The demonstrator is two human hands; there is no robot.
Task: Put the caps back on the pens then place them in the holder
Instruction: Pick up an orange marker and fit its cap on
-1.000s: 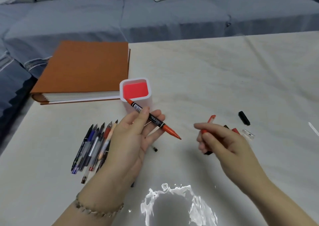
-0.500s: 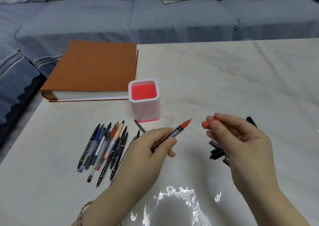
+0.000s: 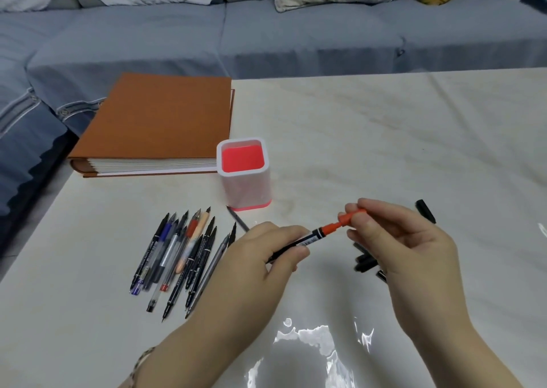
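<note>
My left hand (image 3: pixel 266 257) grips a black pen with an orange tip (image 3: pixel 313 238), pointing up and right. My right hand (image 3: pixel 396 242) pinches an orange cap (image 3: pixel 349 216) that sits over the pen's tip. The white holder with a red inside (image 3: pixel 245 177) stands just behind my hands and holds nothing. Several uncapped pens (image 3: pixel 183 254) lie in a fan to the left. Several loose black caps (image 3: pixel 365 262) lie partly hidden under my right hand, and one more black cap (image 3: pixel 426 211) lies to its right.
A thick orange book (image 3: pixel 159 124) lies at the table's far left, touching the holder's left side. A grey sofa with cushions (image 3: pixel 296 32) runs behind the pale table (image 3: pixel 384 139). A glare patch shines near the front edge.
My left hand turned the pen so its orange tip points right. My right hand brought the orange cap in from a gap until it meets the tip.
</note>
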